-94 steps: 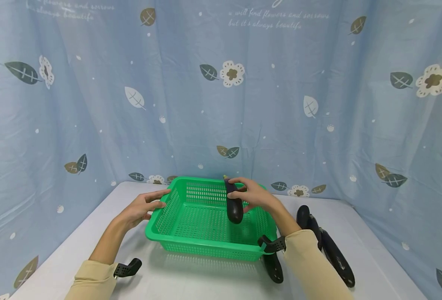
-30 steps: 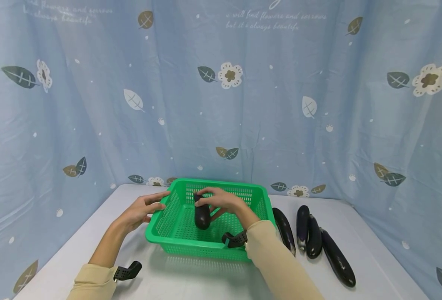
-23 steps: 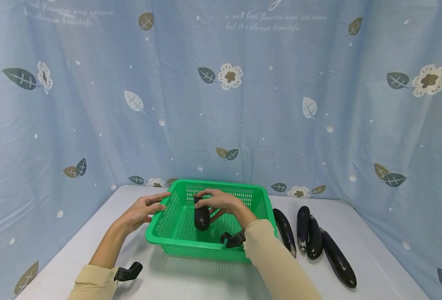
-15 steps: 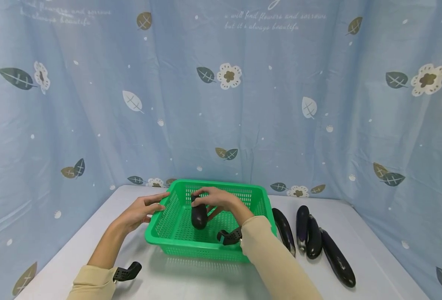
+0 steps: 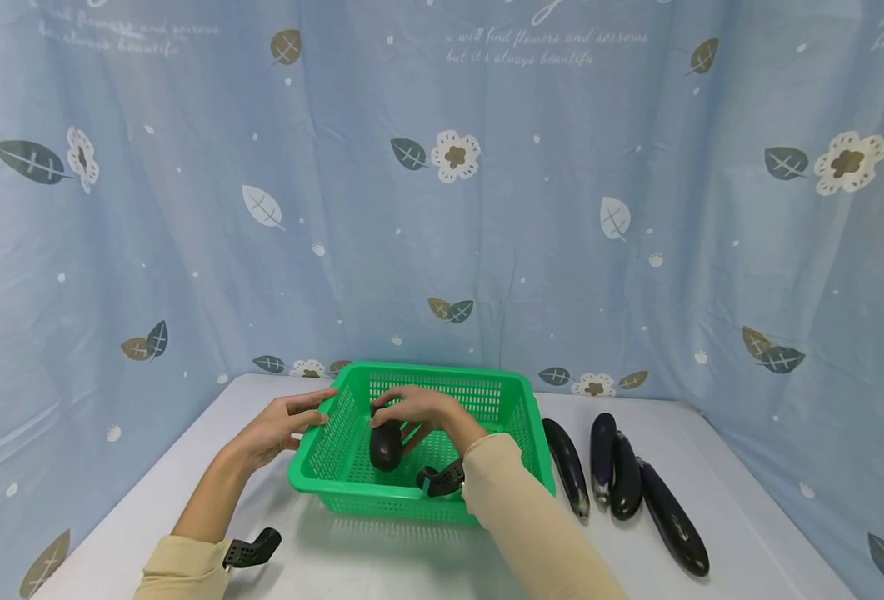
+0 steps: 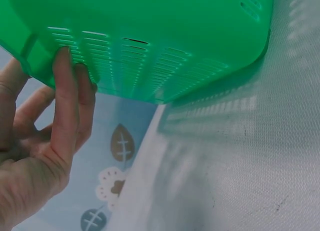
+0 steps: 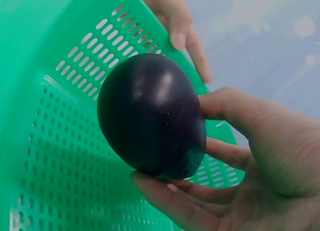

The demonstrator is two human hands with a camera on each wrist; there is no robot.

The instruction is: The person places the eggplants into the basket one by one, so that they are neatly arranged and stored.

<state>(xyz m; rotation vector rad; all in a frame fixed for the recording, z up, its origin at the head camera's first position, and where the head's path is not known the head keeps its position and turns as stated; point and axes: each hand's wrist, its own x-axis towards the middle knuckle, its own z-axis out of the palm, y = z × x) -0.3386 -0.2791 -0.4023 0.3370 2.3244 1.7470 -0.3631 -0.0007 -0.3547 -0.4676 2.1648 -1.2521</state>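
The fingers of my right hand (image 5: pixel 417 407) curl firmly round a glossy, dark purple, elongated eggplant (image 5: pixel 386 448), its long axis pointing away from me, inside the left part of a green perforated plastic basket (image 5: pixel 359 489); my left hand (image 5: pixel 271 428) touches the rim, fingers loosely spread.

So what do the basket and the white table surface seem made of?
Basket: probably moulded plastic, smooth with a slight sheen, given its uniform green, slotted walls. White table surface: matte, perhaps woven cloth or textured vinyl; fine grain shows up close.
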